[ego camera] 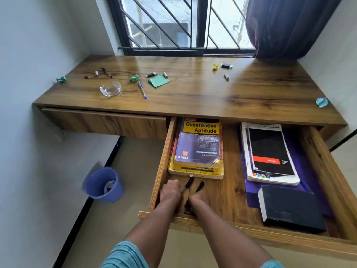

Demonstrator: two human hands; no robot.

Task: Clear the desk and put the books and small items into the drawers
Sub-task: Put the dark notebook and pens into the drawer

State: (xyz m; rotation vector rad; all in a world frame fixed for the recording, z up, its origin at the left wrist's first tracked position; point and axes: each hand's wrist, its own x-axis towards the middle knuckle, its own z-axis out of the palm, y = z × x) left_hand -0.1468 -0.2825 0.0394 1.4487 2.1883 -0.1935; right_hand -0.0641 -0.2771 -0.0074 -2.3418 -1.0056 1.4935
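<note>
Left hand (pixel 171 191) with pen (pixel 187 184) inside drawer (pixel 229 190)

Short striped teal sleeves (pixel 123 256), bare forearms (pixel 154 219) and hands (pixel 171 192).

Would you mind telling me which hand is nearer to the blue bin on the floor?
Left. The left hand is in the drawer, right of the blue bin; the right hand lies farther right.

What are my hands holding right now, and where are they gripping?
The left hand grips a black pen by its near end; the right hand seems to hold a second pen likewise.
</note>
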